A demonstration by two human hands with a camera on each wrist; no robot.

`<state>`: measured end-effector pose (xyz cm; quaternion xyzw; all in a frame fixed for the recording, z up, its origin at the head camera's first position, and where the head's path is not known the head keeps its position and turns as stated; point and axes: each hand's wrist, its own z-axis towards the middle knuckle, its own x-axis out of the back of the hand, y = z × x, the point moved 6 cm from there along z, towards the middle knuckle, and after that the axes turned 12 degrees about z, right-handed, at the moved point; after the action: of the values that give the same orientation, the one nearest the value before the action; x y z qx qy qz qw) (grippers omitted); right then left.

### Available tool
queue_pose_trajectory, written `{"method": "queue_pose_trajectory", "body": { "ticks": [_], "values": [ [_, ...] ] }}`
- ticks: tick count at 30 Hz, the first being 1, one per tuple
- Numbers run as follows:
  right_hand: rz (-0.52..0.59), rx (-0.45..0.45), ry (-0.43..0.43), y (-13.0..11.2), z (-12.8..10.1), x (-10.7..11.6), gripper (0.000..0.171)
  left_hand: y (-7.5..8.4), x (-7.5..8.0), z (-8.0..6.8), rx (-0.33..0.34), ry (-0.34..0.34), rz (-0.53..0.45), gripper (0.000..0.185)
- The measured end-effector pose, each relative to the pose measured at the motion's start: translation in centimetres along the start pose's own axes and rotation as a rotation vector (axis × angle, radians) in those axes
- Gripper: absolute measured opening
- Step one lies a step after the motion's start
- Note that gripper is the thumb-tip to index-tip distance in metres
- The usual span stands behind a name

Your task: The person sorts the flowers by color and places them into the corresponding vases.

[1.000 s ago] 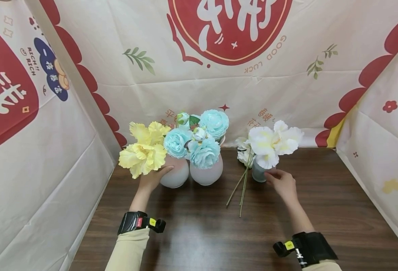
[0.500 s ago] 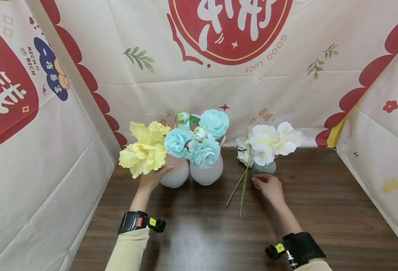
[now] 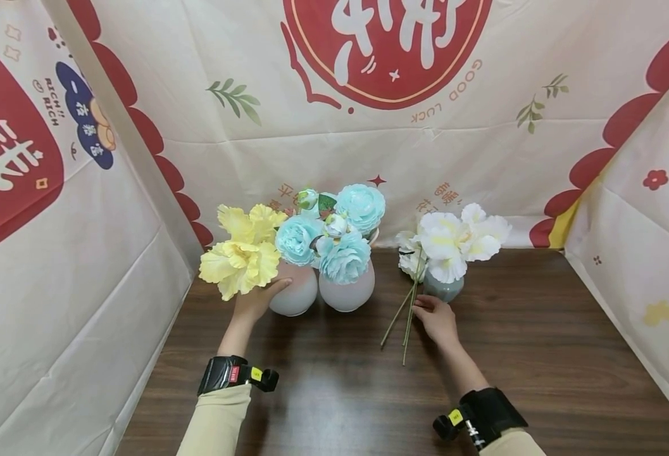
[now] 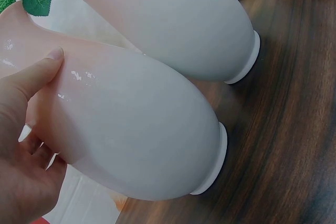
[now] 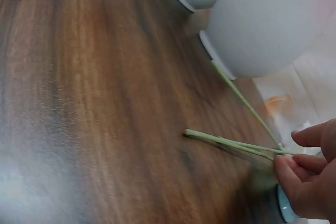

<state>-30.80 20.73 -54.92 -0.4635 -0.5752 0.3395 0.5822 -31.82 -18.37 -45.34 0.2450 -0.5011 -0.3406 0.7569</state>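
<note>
**Two hands at work among vases of artificial flowers**

A person in pale yellow sleeves, a black camera band on each wrist, works at a dark wood-grain surface (image 3: 539,354) walled in by cream cloth printed with red emblems. The left hand (image 3: 254,303) cups the side of a pale pink vase (image 3: 297,292) at the rear left; the left wrist view shows the thumb (image 4: 37,69) pressed flat on the glossy wall and the other fingers curled round beneath it. Yellow flowers (image 3: 242,250) spread above and to the left of that hand. Just beside this vase, and seemingly touching it, stands a second pink vase (image 3: 347,288) filled with light blue flowers (image 3: 340,237).

The right hand (image 3: 437,320) lies low on the surface in front of a small grey-blue vase (image 3: 442,288) holding white flowers (image 3: 456,240). Its fingertips (image 5: 294,169) meet the thin green stems (image 3: 405,316) that lie on the wood, slanting toward the person, their white blooms up beside the small vase. In the right wrist view the fingers are bent and closing on the stems; whether they have a firm pinch cannot be told through the blur. The small vase stands well apart from the two pink ones, with the loose stems between.
</note>
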Motion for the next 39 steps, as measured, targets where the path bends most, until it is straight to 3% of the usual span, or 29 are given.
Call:
{"method": "queue_pose_trajectory", "body": {
  "ticks": [5, 10, 21, 25, 33, 39],
  "values": [
    [-0.002, -0.006, 0.032, 0.5, 0.3, -0.9, 0.046, 0.0, 0.1, 0.0, -0.009, 0.006, 0.000, 0.087],
    [-0.071, 0.000, 0.068, 0.6, 0.8, -1.4, 0.047, 0.0, 0.1, -0.1, 0.023, -0.009, -0.002, 0.080],
    [-0.178, -0.005, 0.113, 0.6, 1.1, -1.5, 0.031, -0.2, -0.1, -0.2, 0.050, -0.030, 0.006, 0.080],
    [-0.136, -0.020, 0.119, 0.8, 1.1, -1.4, 0.027, -0.2, 0.0, -0.1, 0.032, -0.010, 0.016, 0.083],
    [0.113, -0.068, 0.089, 1.1, 0.8, -1.2, 0.025, -0.1, -0.1, -0.2, 0.034, -0.017, 0.013, 0.088],
    [0.141, -0.059, 0.082, 0.8, 0.5, -1.0, 0.025, -0.1, -0.1, -0.2, 0.056, -0.022, 0.008, 0.083]
  ]
}}
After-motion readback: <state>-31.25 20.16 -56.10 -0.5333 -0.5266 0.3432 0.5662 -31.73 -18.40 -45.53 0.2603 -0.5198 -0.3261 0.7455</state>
